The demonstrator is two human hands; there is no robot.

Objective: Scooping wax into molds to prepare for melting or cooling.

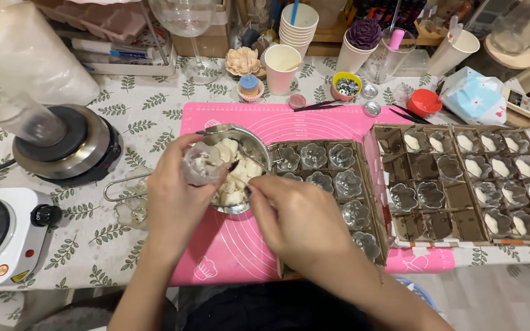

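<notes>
All places rel. to the pink mat (314, 125) on the desk (130, 122).

Far left of mat: white hotplate (1, 236) at the desk's near edge, round steel burner (69, 144) behind it w/ a clear glass lying on top. Behind those, well left of mat, a white plastic-wrapped roll (23, 49).

Left hand (176, 196) over mat's left edge, fingers clenched round a small clear cup (202, 162), tilted toward the steel pot (237, 165). Pot sits on mat's left half, full of white wax-like chunks; its wire handle runs off the mat to the left.

Right hand (299, 224) over mat's middle near edge, fingers pinched on a thin dark tool whose tip reaches the cup's mouth – too small to tell what kind. Seems to be scraping residue out of the cup into the pot. To do it well, imo: keep cup mouth over the pot so bits drop in, not on the mat; short light strokes, cup is small & could slip.

On mat's right half: brown cardboard tray (363, 190) w/ empty flower-shaped glass cups. Right of mat, touching it: bigger divided box (464, 184), many cells hold cups w/ white fill, some cells empty.

Behind mat: paper cup stack (297, 24), a purple flower candle in a white cup, small tins. Behind-right: red lid, pale blue soft tissue pack (476, 95) w/ white print, white remote (529, 105) at far right
</notes>
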